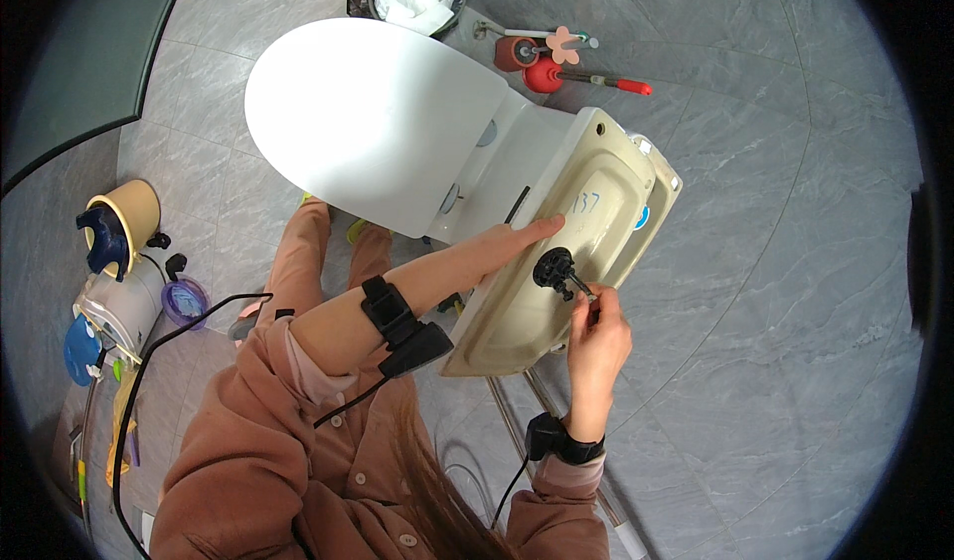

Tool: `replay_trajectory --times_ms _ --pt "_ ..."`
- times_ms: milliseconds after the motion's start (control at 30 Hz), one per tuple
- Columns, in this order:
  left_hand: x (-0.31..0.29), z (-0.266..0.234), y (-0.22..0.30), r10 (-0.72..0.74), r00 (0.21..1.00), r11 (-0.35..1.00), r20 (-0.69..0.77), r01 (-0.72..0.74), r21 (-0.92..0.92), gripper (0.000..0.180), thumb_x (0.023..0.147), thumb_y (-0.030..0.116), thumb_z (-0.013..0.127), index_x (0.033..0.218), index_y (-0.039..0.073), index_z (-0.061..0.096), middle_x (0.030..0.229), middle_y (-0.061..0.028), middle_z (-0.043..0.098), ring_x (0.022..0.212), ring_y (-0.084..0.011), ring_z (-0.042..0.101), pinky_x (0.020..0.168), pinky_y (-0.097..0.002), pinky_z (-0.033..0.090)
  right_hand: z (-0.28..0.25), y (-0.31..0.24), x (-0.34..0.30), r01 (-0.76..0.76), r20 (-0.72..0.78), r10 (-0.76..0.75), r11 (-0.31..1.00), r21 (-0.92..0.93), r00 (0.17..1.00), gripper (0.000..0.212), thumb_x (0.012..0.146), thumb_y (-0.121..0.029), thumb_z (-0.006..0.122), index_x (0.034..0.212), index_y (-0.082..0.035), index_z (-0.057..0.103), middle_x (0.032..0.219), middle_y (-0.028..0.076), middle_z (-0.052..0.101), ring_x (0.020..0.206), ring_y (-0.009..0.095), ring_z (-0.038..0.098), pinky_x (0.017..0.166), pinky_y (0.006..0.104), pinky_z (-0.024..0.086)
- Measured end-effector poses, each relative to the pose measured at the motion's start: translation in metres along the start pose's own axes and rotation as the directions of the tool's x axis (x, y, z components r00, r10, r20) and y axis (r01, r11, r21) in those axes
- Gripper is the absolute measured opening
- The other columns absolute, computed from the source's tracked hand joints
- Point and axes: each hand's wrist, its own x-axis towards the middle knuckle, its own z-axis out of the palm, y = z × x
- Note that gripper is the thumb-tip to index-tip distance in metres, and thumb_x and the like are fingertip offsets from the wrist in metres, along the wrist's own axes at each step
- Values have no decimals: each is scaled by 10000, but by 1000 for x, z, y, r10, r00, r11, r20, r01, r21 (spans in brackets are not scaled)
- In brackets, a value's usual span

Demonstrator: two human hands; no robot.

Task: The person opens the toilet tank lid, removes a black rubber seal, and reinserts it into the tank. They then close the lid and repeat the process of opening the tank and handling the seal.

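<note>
The toilet tank lid (497,336) is turned so that its cream, hollow underside faces up, with blue handwriting on it. A round black flush button fitting (554,268) sits in the middle of that underside, and thin rods stick out from it. My left hand (525,235) grips the lid's near long edge, its thumb on the inner face and its other fingers mostly hidden below. With fingertips closed, my right hand (599,336) pinches one rod of the fitting. Beside the lid is the white toilet (368,113), its seat cover down.
Behind the toilet stand a lined trash bin (415,3), a red plunger (544,75) and a brush holder (512,54). Buckets (134,207) and a purple basin (185,302) are at the left wall. Metal pipes (542,391) run below the lid.
</note>
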Motion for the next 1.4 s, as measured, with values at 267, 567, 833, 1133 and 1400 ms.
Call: replay_trajectory --times_ms 267,567,833,1133,1400 --pt "-3 0 3 -19 1000 1000 5 19 15 733 914 594 544 1265 -49 517 1124 -120 628 950 -124 619 770 -240 509 -3 -2 -1 -12 9 12 1000 -3 1000 142 886 -178 662 988 -80 647 628 94 557 553 250 552 530 366 435" --pt "-7 3 4 0 1000 1000 22 1 -16 708 934 578 521 1278 -41 518 1125 -102 624 957 -112 606 802 -235 492 -6 -6 0 -70 33 68 996 59 997 249 875 -206 670 1082 -81 610 670 85 586 571 267 594 547 396 473" --pt "-23 1 4 171 983 977 69 -178 113 653 945 546 526 1277 -16 532 1122 -68 631 962 -95 601 834 -222 483 1 9 -7 -18 -26 33 899 437 999 246 906 12 506 1149 -20 509 845 60 522 690 156 533 646 301 473" --pt "0 4 -7 44 990 995 -131 -56 -87 727 899 489 634 1394 14 397 1243 -99 578 1057 -149 590 895 -275 476 10 22 -18 -167 91 155 595 786 984 176 989 -4 439 1152 -3 504 980 62 586 766 113 565 703 254 497" --pt "-10 18 -35 809 572 506 -136 -560 656 701 852 154 684 1461 54 352 1553 -233 71 1443 -372 142 1126 -469 255 15 17 -18 -121 -3 163 741 660 987 222 976 -46 533 1187 13 493 919 86 666 739 128 641 693 265 527"
